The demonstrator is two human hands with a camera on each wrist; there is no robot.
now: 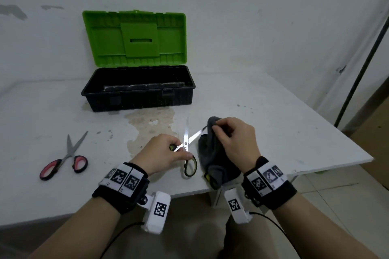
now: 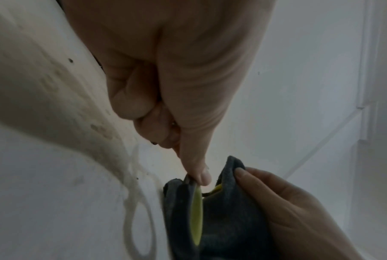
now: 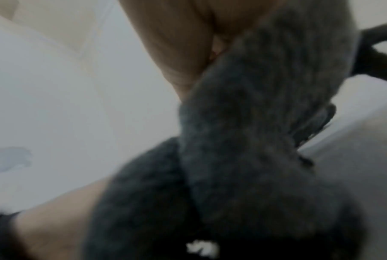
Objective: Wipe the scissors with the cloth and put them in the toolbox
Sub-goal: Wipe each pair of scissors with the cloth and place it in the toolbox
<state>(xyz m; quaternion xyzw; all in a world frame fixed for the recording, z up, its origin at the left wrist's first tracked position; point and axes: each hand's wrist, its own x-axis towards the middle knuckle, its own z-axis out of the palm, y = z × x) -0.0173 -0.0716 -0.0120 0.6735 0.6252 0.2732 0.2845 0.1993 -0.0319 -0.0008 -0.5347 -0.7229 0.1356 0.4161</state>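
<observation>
Green-and-black-handled scissors (image 1: pixel 186 145) lie low over the table with their blades spread in a V. My left hand (image 1: pixel 166 151) pinches one handle; the other handle loop (image 1: pixel 190 167) rests on the table. My right hand (image 1: pixel 231 136) grips a dark grey cloth (image 1: pixel 211 153) wrapped around the right blade, whose tip is hidden. In the left wrist view my thumb (image 2: pixel 194 168) presses by the yellow-green handle (image 2: pixel 197 211) next to the cloth (image 2: pixel 228 225). The right wrist view is blurred and filled by the cloth (image 3: pixel 243 140). The black toolbox (image 1: pixel 139 99) stands open behind, green lid (image 1: pixel 134 38) up.
Red-handled scissors (image 1: pixel 65 157) lie on the table at the left. A brownish stain (image 1: pixel 151 126) spreads between the toolbox and my hands. The table's front edge (image 1: pixel 273 174) runs just under my right wrist. A dark pole (image 1: pixel 362 65) stands at the right.
</observation>
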